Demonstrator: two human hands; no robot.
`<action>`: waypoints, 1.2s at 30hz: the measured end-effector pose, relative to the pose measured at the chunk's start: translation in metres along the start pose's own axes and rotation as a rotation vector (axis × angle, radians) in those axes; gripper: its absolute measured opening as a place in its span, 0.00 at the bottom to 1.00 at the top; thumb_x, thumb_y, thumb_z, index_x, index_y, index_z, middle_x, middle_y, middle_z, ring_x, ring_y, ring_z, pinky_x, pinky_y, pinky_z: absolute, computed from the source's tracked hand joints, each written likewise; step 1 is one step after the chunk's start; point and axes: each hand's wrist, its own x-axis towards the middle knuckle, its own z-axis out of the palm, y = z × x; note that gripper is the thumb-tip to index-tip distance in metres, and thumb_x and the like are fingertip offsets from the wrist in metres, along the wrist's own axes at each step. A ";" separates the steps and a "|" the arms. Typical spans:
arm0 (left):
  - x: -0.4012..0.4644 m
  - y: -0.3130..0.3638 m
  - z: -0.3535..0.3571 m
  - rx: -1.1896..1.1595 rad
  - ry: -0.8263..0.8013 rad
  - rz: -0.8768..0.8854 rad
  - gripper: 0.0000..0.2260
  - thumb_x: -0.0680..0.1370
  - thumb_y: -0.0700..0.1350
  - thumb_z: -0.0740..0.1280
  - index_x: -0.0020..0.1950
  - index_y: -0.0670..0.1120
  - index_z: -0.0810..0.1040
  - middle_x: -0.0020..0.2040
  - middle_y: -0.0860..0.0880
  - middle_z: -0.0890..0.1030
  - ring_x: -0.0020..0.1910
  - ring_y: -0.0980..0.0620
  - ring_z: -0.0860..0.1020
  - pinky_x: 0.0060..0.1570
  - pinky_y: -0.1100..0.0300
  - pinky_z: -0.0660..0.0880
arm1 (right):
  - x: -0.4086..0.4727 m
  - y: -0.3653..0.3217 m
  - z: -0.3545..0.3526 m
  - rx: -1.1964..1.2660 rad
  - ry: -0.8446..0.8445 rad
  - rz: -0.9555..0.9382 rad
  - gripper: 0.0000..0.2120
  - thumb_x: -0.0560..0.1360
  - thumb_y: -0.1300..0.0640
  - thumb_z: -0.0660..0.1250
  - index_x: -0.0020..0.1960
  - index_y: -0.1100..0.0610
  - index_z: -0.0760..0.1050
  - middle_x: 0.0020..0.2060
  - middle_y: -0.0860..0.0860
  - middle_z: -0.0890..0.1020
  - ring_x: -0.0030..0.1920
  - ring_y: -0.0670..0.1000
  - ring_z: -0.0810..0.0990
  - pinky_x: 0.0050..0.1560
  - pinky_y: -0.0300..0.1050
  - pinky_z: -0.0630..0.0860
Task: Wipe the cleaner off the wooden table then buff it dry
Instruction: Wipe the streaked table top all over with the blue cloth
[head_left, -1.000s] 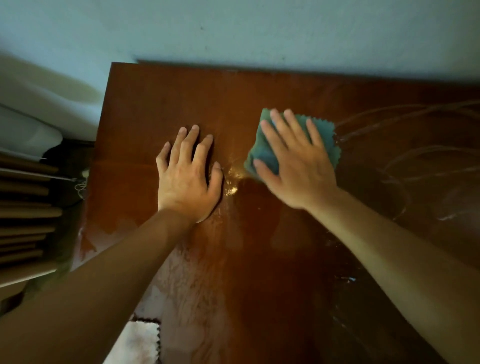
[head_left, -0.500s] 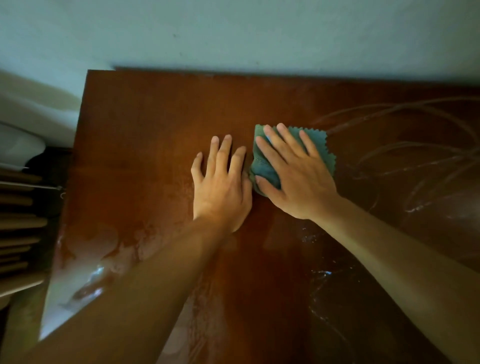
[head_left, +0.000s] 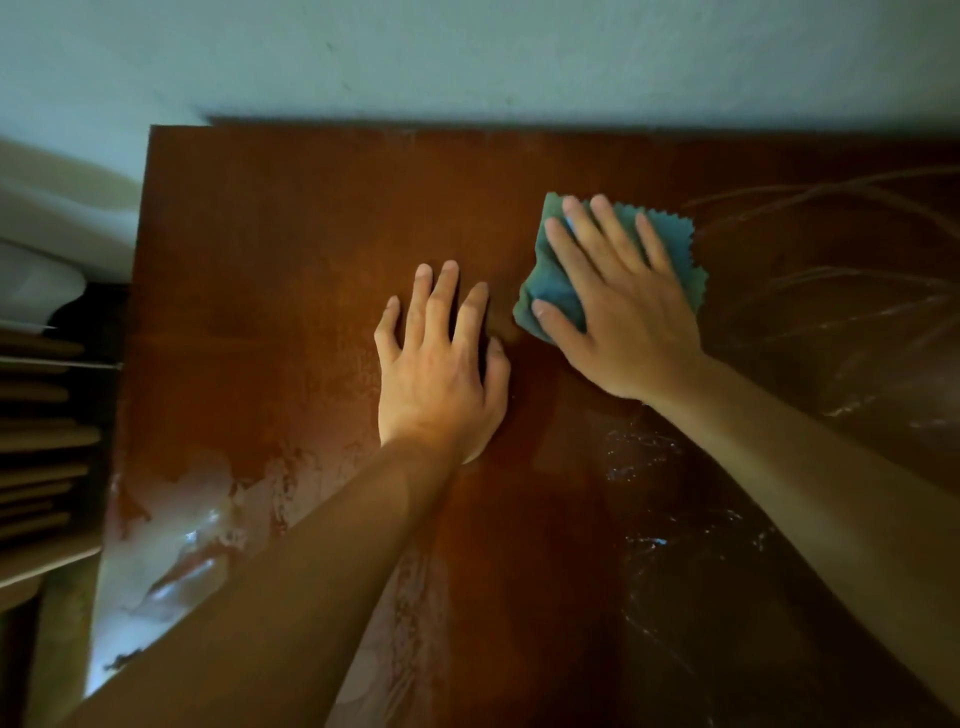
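Note:
A reddish-brown wooden table (head_left: 291, 270) fills the view, its far edge against a pale wall. My right hand (head_left: 618, 306) lies flat with straight fingers on a teal cloth (head_left: 550, 280) with a zigzag edge, pressing it onto the tabletop. My left hand (head_left: 441, 374) rests palm down on the bare wood just left of the cloth, fingers spread. Whitish cleaner residue (head_left: 176, 525) covers the near left part of the table. Thin curved smear streaks (head_left: 852, 312) mark the wood at the right.
The table's left edge (head_left: 122, 415) drops off beside a stack of brown slatted pieces (head_left: 41, 447). A pale object (head_left: 36, 280) sits at the far left by the wall. Wet specks (head_left: 644, 452) glint under my right forearm.
My right hand has slid the cloth away from my left hand, to the right and toward the wall. My left hand stays flat on the wood in about the same spot.

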 end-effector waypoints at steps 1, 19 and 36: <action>0.000 0.000 0.000 -0.003 0.003 0.001 0.24 0.83 0.55 0.51 0.78 0.48 0.65 0.80 0.44 0.61 0.81 0.45 0.53 0.78 0.41 0.52 | -0.003 0.000 0.000 -0.001 -0.006 -0.009 0.35 0.83 0.35 0.47 0.83 0.55 0.54 0.83 0.54 0.56 0.83 0.56 0.51 0.82 0.61 0.49; -0.001 -0.001 0.003 -0.037 0.093 0.032 0.22 0.84 0.53 0.54 0.76 0.46 0.68 0.78 0.42 0.65 0.80 0.43 0.57 0.77 0.40 0.53 | -0.040 -0.001 0.001 -0.047 -0.055 -0.097 0.34 0.84 0.38 0.46 0.83 0.56 0.55 0.83 0.56 0.55 0.83 0.56 0.51 0.81 0.62 0.49; -0.002 0.000 -0.003 -0.101 0.056 0.014 0.23 0.83 0.54 0.56 0.76 0.46 0.67 0.79 0.42 0.62 0.81 0.43 0.54 0.77 0.42 0.49 | -0.104 -0.040 0.003 0.041 -0.038 -0.023 0.34 0.83 0.37 0.51 0.81 0.58 0.60 0.82 0.56 0.59 0.83 0.57 0.54 0.81 0.63 0.50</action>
